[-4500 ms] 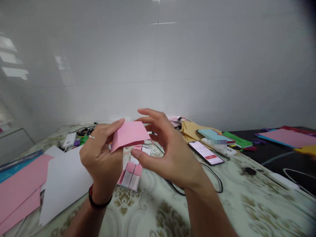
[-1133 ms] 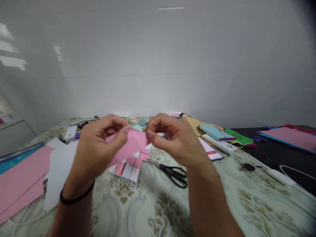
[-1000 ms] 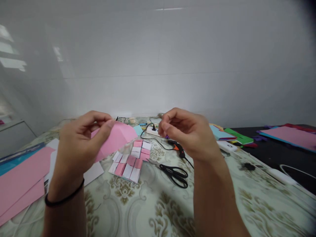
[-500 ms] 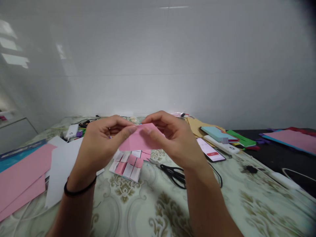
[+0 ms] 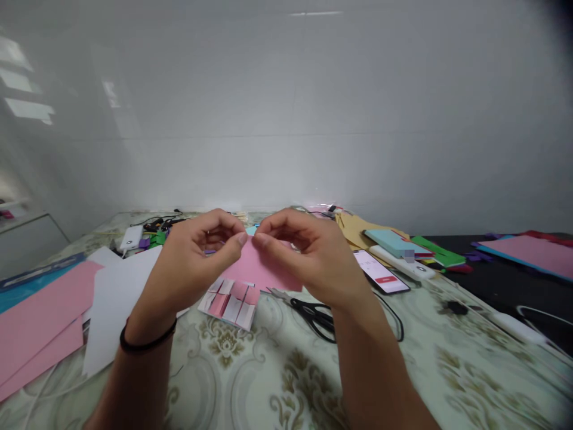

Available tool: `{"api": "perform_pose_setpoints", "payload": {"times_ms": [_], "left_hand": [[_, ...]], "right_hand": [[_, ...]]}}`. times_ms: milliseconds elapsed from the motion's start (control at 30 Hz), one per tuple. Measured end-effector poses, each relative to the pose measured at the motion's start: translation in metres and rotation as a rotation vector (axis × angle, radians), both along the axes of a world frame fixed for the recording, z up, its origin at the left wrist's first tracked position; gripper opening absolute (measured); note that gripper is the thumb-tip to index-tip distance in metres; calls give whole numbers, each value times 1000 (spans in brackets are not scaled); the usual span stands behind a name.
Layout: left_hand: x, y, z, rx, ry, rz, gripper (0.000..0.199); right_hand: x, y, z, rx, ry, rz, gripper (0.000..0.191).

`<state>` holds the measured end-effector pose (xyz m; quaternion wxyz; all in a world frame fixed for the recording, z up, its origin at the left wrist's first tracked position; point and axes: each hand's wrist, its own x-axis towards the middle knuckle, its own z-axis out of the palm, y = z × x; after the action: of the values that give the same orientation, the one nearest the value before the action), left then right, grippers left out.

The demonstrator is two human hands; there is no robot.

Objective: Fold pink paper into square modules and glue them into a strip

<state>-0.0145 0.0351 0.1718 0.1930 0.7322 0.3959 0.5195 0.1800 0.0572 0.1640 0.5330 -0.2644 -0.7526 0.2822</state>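
Note:
A pink sheet of paper (image 5: 268, 269) hangs between my two hands at the centre of the view, above the table. My left hand (image 5: 208, 254) pinches its top edge between thumb and fingertips. Close beside it, my right hand (image 5: 304, 257) pinches the same edge, the two thumb tips nearly touching. Under the sheet lies a small folded piece with pink and white flaps (image 5: 233, 303). Black-handled scissors (image 5: 313, 313) rest on the table next to it, partly behind my right hand, blades pointing left.
Pink sheets (image 5: 40, 322) and white sheets (image 5: 116, 298) lie at the left. To the right are a lit phone (image 5: 382, 273), a light blue stack (image 5: 394, 243), a white power bank (image 5: 414, 267) and yellow paper (image 5: 358, 230). The tablecloth (image 5: 268, 364) is patterned.
The pink paper now hangs lower and looks larger, covering part of what lies behind the folded piece. My fingertips have come closer together at its top edge.

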Motion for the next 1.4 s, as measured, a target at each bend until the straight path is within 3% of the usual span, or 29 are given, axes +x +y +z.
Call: {"api": "perform_pose_setpoints", "payload": {"times_ms": [200, 400, 567, 700, 767, 967, 1100, 1233, 1333, 1400], "left_hand": [[3, 1, 1, 22, 70, -36, 10], [-10, -2, 5, 22, 155, -22, 14], [-14, 1, 5, 43, -121, 4, 17], [6, 2, 1, -92, -93, -98, 21], [14, 2, -1, -51, -122, -68, 11], [9, 2, -8, -165, -171, -128, 14], [4, -1, -36, -344, -122, -234, 19], [2, -15, -90, -513, -128, -289, 25], [1, -25, -130, -538, -154, -357, 17], [-1, -29, -149, -519, -151, -379, 13]], "right_hand": [[-3, -3, 1, 18, -71, -13, 15], [4, 0, -2, 22, 105, -87, 14], [9, 5, 1, 23, 269, -200, 15], [-2, 4, 2, -12, 280, -118, 14], [-7, 3, 1, -51, 285, -52, 14], [0, 2, -11, -169, 201, 111, 15], [12, -8, -40, -291, 139, 139, 19], [25, -23, -88, -527, 103, 222, 25], [28, -31, -126, -699, 150, 295, 25], [28, -34, -146, -748, 189, 324, 21]]}}
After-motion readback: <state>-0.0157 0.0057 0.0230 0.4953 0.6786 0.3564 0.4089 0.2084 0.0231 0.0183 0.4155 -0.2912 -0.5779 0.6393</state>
